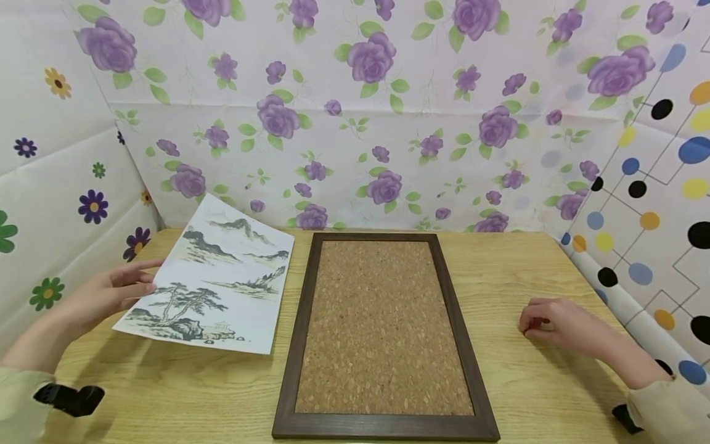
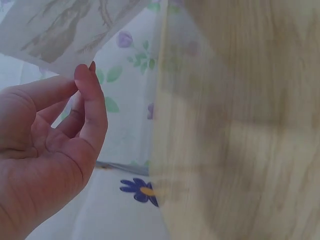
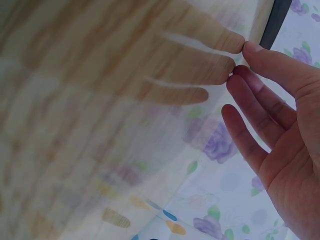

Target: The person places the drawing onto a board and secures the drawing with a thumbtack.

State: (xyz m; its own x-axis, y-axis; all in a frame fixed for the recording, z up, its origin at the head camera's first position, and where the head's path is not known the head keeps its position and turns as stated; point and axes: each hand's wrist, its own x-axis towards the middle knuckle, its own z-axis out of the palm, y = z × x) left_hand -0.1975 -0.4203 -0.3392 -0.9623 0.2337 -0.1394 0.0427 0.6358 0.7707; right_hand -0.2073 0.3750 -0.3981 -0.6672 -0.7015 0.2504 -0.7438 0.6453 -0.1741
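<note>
My left hand [image 1: 113,288] pinches the left edge of a paper sheet [image 1: 244,253] printed with an ink landscape of mountains and pine trees. The sheet is tilted, raised over the left part of the table. In the left wrist view, thumb and fingertips meet at the edge of the sheet [image 2: 55,37]. My right hand [image 1: 566,324] rests at the right of the table with loosely bent fingers and holds nothing. Its fingertips touch the wood in the right wrist view. Between the hands lies a cork board [image 1: 383,327] in a dark brown frame [image 1: 383,425].
The light wooden table [image 1: 499,265] reaches back to a white hanging cloth [image 1: 333,142] with purple roses. A cloth with colored flowers [image 1: 55,185] hangs at the left, and one with colored dots [image 1: 660,209] at the right, close beyond the right hand.
</note>
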